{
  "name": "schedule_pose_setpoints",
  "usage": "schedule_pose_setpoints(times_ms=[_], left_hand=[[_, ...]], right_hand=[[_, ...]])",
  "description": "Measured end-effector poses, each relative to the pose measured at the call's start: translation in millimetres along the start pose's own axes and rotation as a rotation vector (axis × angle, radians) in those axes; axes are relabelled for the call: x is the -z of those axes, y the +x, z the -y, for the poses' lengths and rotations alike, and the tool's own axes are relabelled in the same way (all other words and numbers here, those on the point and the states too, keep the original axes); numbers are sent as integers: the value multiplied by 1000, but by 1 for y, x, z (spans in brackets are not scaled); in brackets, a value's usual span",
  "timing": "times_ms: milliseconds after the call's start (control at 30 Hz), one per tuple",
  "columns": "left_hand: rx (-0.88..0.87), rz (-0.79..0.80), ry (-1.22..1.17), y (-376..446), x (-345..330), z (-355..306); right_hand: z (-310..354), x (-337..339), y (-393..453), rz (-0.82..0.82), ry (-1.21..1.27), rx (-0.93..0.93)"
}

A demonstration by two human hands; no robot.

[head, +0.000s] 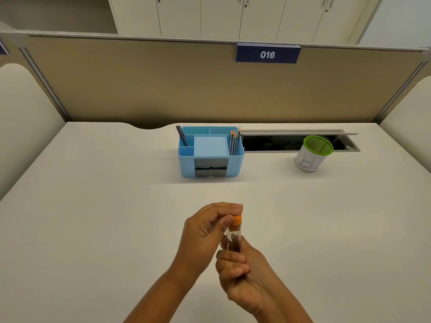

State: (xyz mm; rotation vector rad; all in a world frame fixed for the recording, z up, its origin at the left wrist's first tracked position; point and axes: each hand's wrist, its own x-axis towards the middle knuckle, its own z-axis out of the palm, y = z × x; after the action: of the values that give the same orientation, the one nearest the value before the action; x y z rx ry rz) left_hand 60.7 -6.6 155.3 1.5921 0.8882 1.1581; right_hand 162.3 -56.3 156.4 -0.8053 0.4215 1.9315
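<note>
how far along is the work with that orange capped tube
Done: pencils and a pen already stand in the blue organizer. In hand: the right hand grips the clear tube, the left hand pinches its orange cap, still on. Left: probably getting the cap off.

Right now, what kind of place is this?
Probably an office or study cubicle: a white desk fenced by tan partitions, a number sign reading 016 on the back one, and a blue desk organiser holding pencils.

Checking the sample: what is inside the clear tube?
Something dark shows inside the clear tube below its orange cap, which the left hand pinches. The right hand grips the lower end, hiding that part.
</note>
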Motion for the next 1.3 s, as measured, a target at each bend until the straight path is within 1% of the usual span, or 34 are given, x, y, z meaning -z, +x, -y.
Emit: schedule_pose_setpoints(times_ms=[100,200,267,333,500,667,767,833,900,1100,1200,1300], left_hand=[[29,16,11,1,0,5],[61,12,-53,3,0,8],[80,-47,-134,4,-3,7],[95,-141,-173,8,-8,6],[181,-332,-81,21,-14,18],[246,-470,-43,41,-17,29],[250,-518,-14,59,-21,36],[247,-544,12,72,-22,42],[253,-573,33,85,-21,45],[239,-590,37,127,-10,54],[229,-614,146,143,-3,61],[291,-612,288,154,4,73]], right_hand=[[-1,3,4,8,45,-21],[2,0,8,-15,-4,39],[7,-5,11,-32,-91,109],[13,-11,15,-71,-172,193],[31,-25,29,-202,-352,490],[43,-38,47,-270,-521,633],[53,-48,64,-371,-597,765],[59,-57,76,-405,-641,825],[63,-67,82,-409,-695,863],[83,-100,110,-326,-849,912],[93,-109,127,-321,-934,899],[102,-113,140,-329,-1010,897]])
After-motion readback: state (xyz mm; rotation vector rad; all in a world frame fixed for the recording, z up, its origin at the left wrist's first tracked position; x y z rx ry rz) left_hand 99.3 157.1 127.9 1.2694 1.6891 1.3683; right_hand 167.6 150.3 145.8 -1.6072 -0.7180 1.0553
